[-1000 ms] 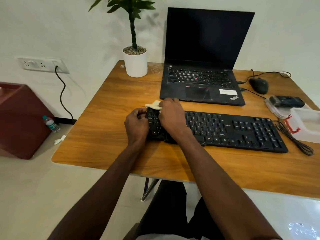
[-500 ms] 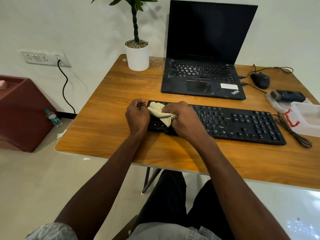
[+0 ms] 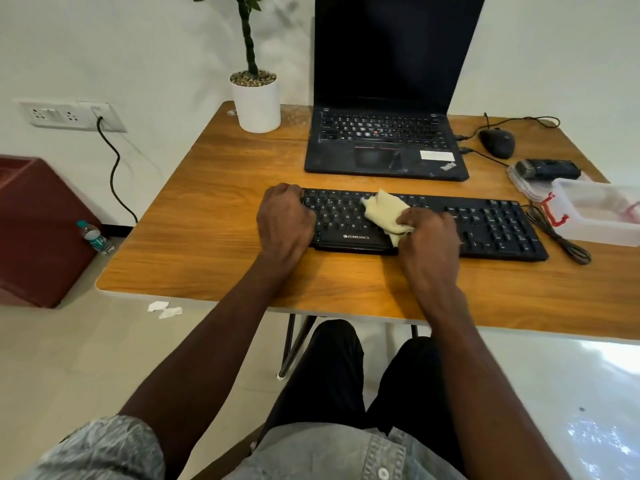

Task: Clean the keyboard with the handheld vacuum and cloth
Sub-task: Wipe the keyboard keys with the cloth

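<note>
- A boxy maroon bin (image 3: 34, 230) stands on the pale tiled floor at far left, a small clear plastic bottle (image 3: 94, 237) lying just beside it.
- A white wall socket plate (image 3: 69, 116) carries a black cable running down the wall.
- A smooth white cylindrical plant pot (image 3: 256, 105) topped with pebbles sits at the back left corner of the wood-grain table (image 3: 207, 244).
- The left hand (image 3: 284, 223) curls around the left end of the flat black plastic keyboard (image 3: 485, 223), gripping it.
- A crumpled, soft cream cloth (image 3: 384, 211) lies on the keys near the keyboard's middle, bunched in the right hand (image 3: 429, 237), whose fingers close around its lower part.
- An open matte black laptop (image 3: 384, 147) stands behind the keyboard.
- A rounded black mouse (image 3: 497, 142) sits right of the laptop.
- A dark stubby handheld vacuum (image 3: 547, 169) with a bristly tip rests on a clear lid, well apart from both hands.
- A translucent plastic box (image 3: 602, 216) with a red clip stands at the table's right edge.
</note>
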